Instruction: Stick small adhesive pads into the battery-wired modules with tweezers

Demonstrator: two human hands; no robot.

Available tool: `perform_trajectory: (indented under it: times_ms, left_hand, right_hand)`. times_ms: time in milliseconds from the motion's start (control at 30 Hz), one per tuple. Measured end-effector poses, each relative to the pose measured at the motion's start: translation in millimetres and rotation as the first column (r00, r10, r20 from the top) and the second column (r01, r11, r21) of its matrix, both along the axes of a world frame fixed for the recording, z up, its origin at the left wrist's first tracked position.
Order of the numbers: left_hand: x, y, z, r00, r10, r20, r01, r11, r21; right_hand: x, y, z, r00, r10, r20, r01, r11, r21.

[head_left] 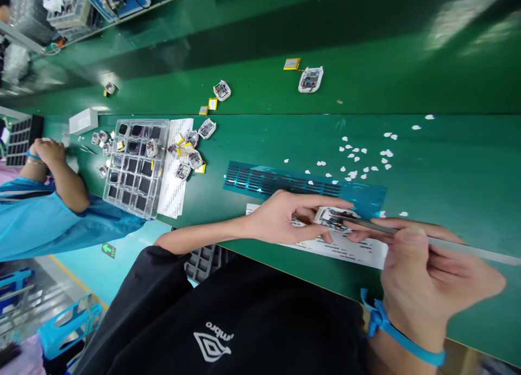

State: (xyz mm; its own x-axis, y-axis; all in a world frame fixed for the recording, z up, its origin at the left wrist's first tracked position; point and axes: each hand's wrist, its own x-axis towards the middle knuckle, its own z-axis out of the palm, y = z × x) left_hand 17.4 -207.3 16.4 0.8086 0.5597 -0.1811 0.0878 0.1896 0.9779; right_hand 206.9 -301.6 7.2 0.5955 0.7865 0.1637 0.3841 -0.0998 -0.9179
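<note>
My left hand grips a small white watch-like case with its electronics facing up, held above the printed white sheet. In my right hand is a pair of metal tweezers, whose tips reach into the open case. What the tips touch is too small to make out. Right behind my hands lies a blue translucent strip with rows of dark bars. Small white stickers are scattered beyond it on the green table.
Several open cases with yellow-edged batteries lie in a pile to the left, by a clear compartment tray. Farther back are another case and its battery. A co-worker's folded arms rest at the far left, near a white box.
</note>
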Motion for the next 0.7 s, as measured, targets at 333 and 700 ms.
perform_trajectory:
  times_ms: [333, 700]
  left_hand:
    - [-1, 1, 1.7, 0.999, -0.016, -0.029, 0.016, 1.0, -0.001]
    - [2, -3, 3.3, 0.998, 0.028, -0.049, -0.028, 1.0, -0.003]
  right_hand:
    - [0, 3, 1.6, 0.999, 0.047, -0.024, -0.046, 0.999, 0.022]
    - [0, -6, -8.3, 0.997, 0.061, 0.048, -0.061, 0.998, 0.005]
